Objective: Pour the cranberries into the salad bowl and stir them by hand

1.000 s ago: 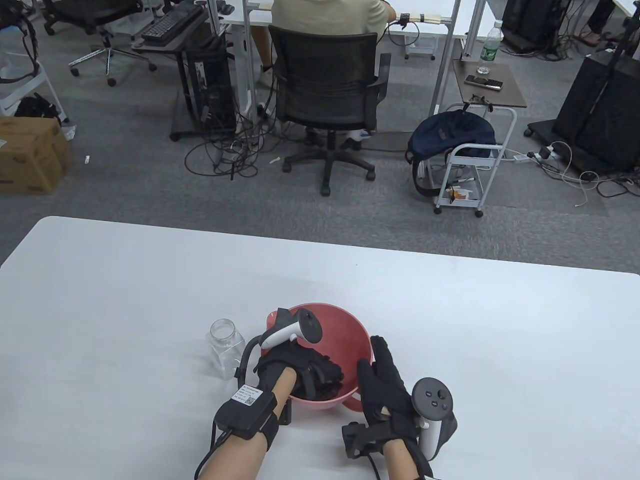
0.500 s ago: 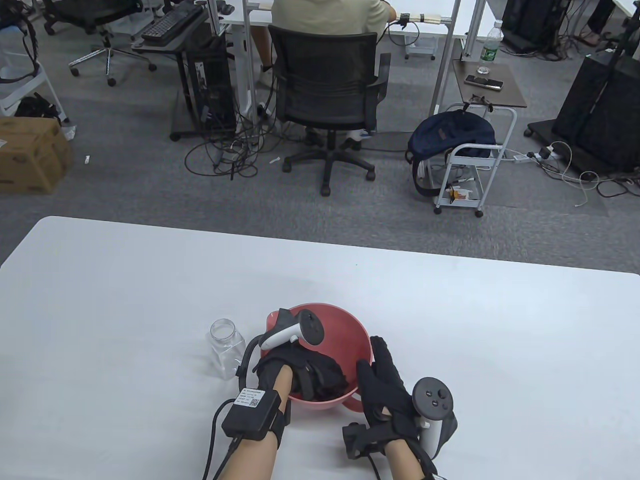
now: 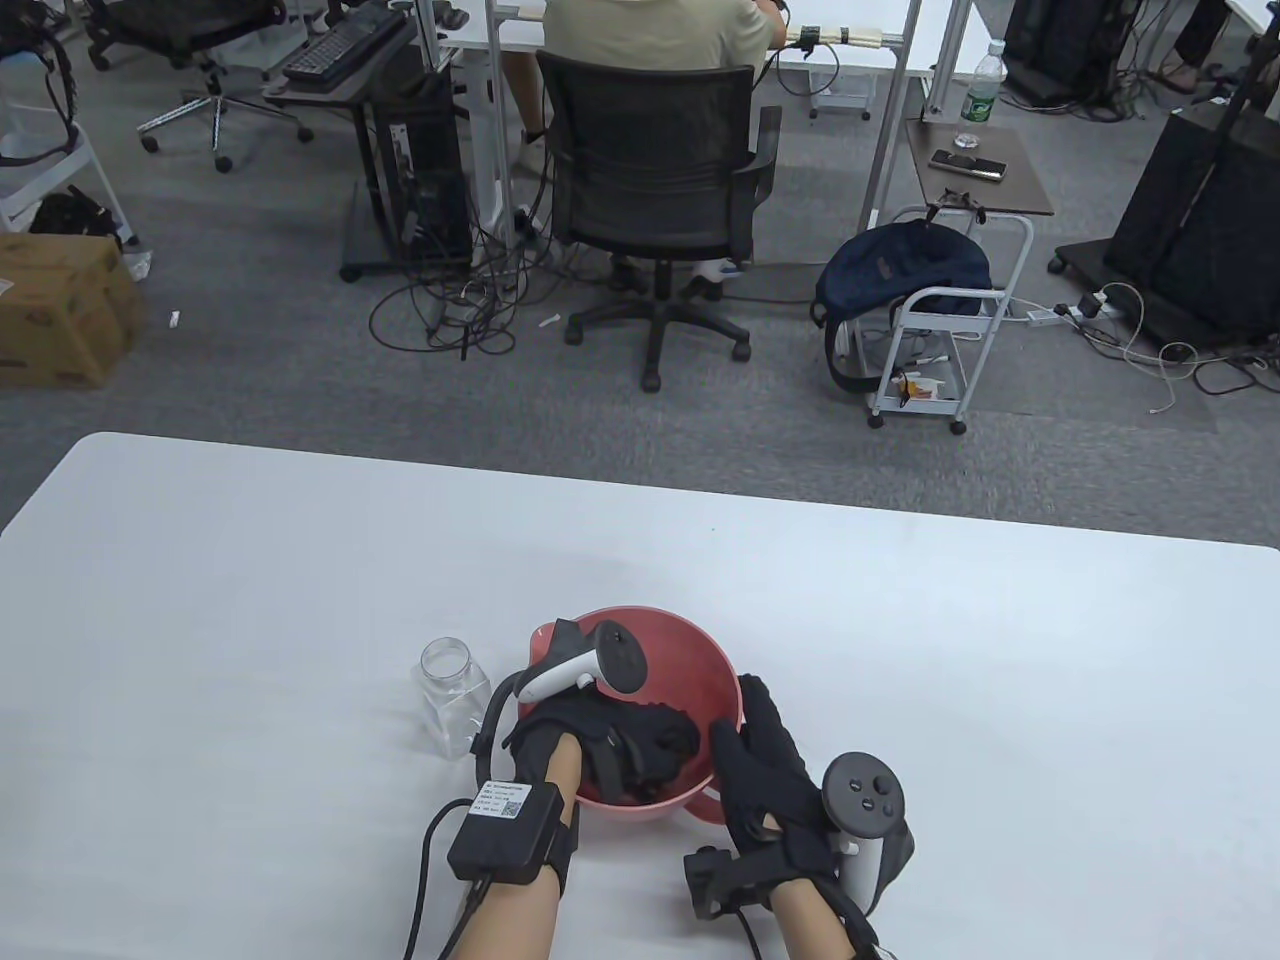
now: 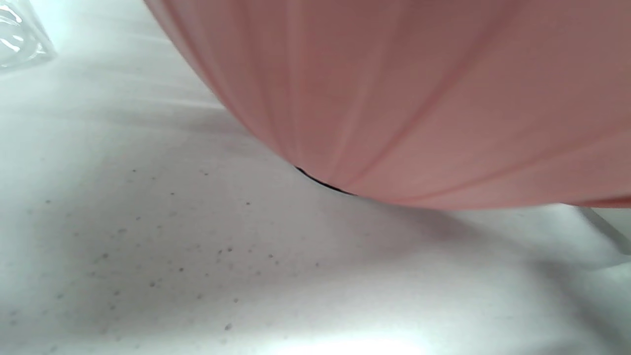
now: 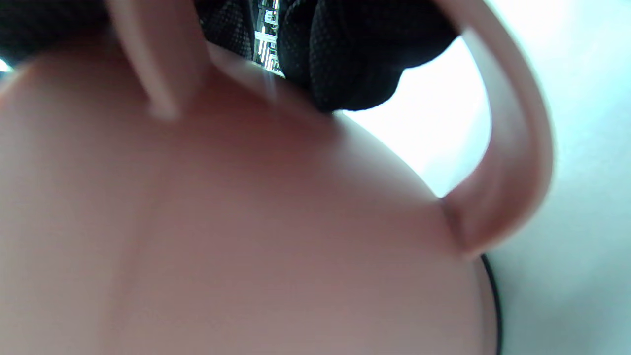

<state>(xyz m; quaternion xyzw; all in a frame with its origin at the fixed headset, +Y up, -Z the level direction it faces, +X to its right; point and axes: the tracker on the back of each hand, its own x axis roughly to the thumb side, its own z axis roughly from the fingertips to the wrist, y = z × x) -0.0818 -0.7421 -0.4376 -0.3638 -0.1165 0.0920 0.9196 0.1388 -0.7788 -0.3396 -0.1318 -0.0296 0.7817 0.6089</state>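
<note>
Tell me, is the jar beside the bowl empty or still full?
Empty, as far as shows. The jar stands upright, lidless, left of the bowl; the table shows through its clear walls, and nothing dark lies inside.

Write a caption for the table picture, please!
Left hand stirs inside the pink bowl while right hand steadies its side.

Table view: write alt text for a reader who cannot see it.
A gloved left hand reaches into a pink bowl on a white table, while the right hand rests against the bowl's side. A clear jar stands left of the bowl.
</note>
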